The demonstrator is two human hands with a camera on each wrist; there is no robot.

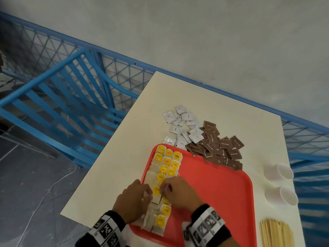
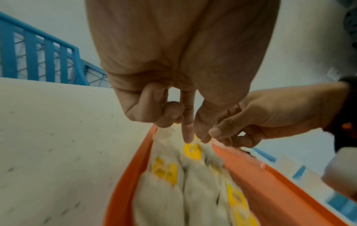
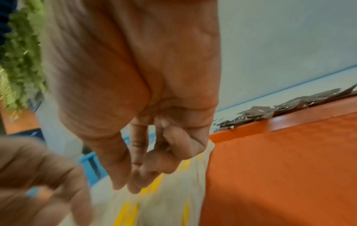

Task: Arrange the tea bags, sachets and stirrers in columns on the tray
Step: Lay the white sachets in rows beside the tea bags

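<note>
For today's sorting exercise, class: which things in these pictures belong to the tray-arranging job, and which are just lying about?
Belong to the job:
red tray
tea bags
white sachets
brown sachets
wooden stirrers
left hand
right hand

Just lying about:
two white cups
blue railing

head cam: high, looks fwd/down on tabletop (image 1: 124, 139) + red tray (image 1: 222, 193) | L wrist: v. close along left hand (image 2: 173, 68) to tea bags (image 2: 191, 150) | R wrist: same, along right hand (image 3: 135, 76) (blurred) | shared: both hands, tea bags, tray.
</note>
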